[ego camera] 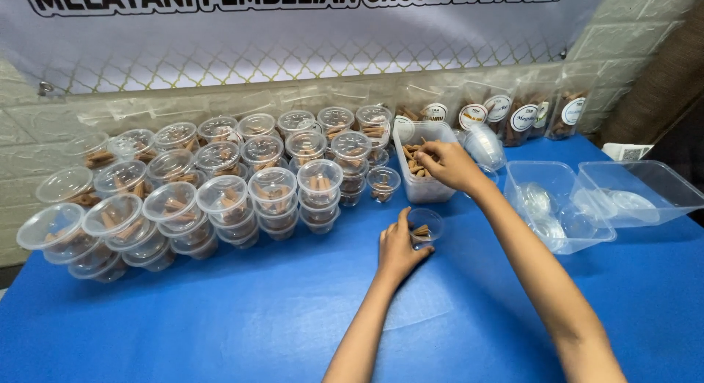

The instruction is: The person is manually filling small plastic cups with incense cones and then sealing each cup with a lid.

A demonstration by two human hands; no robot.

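Nearest the camera: left hand [400, 249] on the blue table [257, 317], fingers curled round the near side of a small clear cup [425, 225], thumb and fingers clamped lightly on its wall. Cup upright, mouth open, a few brown stick snacks already lying in the bottom.

Just behind the cup, slightly to its right: tall clear tub [424, 166] of the same brown sticks, with right hand [446, 165] dipped over its rim, fingertips pinched together on a stick or two. Hard to say how many, knuckles in the way. So cup sits straight toward the camera from those fingers, a short way down and a bit left; sticks mostly lying lengthwise in the tub.

Left of the cup and further back: big stack of lidded, filled cups [220, 192]. Right of it: two clear trays [601, 196] with loose lids, contents blurry. Bagged snacks [513, 115] along the wall, partly cut off.
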